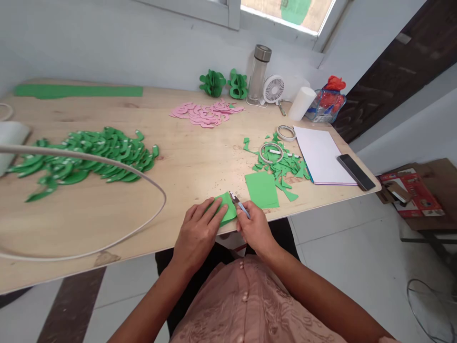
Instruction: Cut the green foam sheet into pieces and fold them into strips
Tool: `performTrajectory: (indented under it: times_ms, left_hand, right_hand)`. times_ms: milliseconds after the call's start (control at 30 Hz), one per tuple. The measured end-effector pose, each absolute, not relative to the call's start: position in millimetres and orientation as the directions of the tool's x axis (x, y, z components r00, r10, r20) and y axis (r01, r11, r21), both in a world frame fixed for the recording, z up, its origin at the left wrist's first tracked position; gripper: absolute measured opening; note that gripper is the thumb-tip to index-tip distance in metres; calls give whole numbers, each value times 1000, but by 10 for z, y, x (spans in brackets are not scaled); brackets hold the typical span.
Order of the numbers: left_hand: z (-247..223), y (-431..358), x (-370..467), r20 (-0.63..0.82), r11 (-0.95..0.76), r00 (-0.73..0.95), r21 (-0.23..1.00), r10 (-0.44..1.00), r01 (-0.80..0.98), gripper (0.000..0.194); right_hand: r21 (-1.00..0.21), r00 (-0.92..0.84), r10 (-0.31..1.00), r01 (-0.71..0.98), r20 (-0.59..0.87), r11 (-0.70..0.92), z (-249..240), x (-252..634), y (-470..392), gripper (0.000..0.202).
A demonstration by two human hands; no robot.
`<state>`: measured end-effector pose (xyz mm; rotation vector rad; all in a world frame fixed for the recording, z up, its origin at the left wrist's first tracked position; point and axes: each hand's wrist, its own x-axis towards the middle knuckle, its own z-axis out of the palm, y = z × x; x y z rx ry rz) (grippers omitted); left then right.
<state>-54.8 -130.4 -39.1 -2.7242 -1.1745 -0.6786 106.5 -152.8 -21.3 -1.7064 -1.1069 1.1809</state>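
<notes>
My left hand point(205, 224) lies with its fingers stretched over a folded green paper point(228, 209) at the table's front edge, pressing it down. In my right hand point(255, 224) is a slim craft knife point(243, 208) with a pale blue-grey body. Its tip touches or hovers just over the paper's right edge; I cannot tell which. A stack of square green paper point(262, 189) lies just right of the knife. Behind that is a heap of green paper scraps point(294, 166), with a roll of tape point(271, 153) on it.
Curved green cutouts point(107, 147) form a pile at left, behind a white cable point(157, 186). Pink cutouts point(210, 114) lie farther back. Along the wall stand green paper figures point(213, 83), a bottle point(257, 76) and a fan point(274, 89). A phone point(356, 171) rests on white sheets point(324, 155).
</notes>
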Motion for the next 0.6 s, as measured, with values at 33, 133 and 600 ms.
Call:
performTrajectory:
  times_ms: [33, 133, 600]
  left_hand:
    - [-387, -1303, -546, 439, -698, 604, 80, 665, 711, 38]
    - [-382, -1301, -544, 441, -697, 605, 70, 663, 713, 37]
    - [-430, -1302, -549, 440, -704, 610, 73, 658, 706, 36]
  right_hand:
    - [-918, 194, 938, 223, -288, -328, -216, 1065, -1522, 13]
    - [-919, 202, 936, 217, -289, -331, -235, 1062, -1512, 14]
    - [-937, 163, 940, 134, -301, -323, -238, 994, -1505, 17]
